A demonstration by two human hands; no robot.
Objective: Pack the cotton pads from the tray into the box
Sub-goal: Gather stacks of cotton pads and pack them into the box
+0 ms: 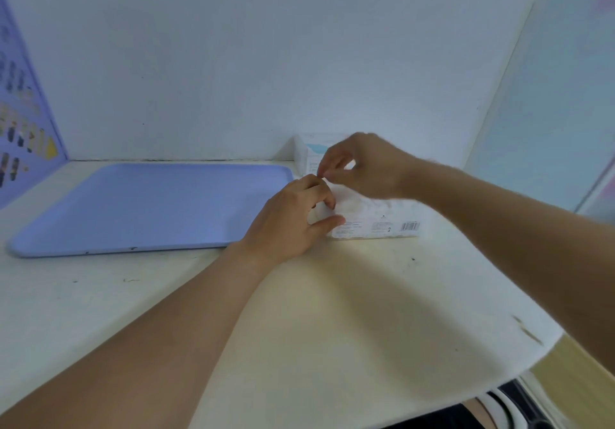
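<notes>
I am gripping the box [372, 219] with my left hand [293, 222] while my right hand [362, 169] is pinching its flap; tugging could tear it.

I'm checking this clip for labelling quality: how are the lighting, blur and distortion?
Head view: soft, even light, with faint arm shadows on the table; wide-angle bending curves the table edge and walls; the right hand is slightly motion-blurred; the white box is washed out, its print unreadable; the tray shows no harsh glare.
</notes>
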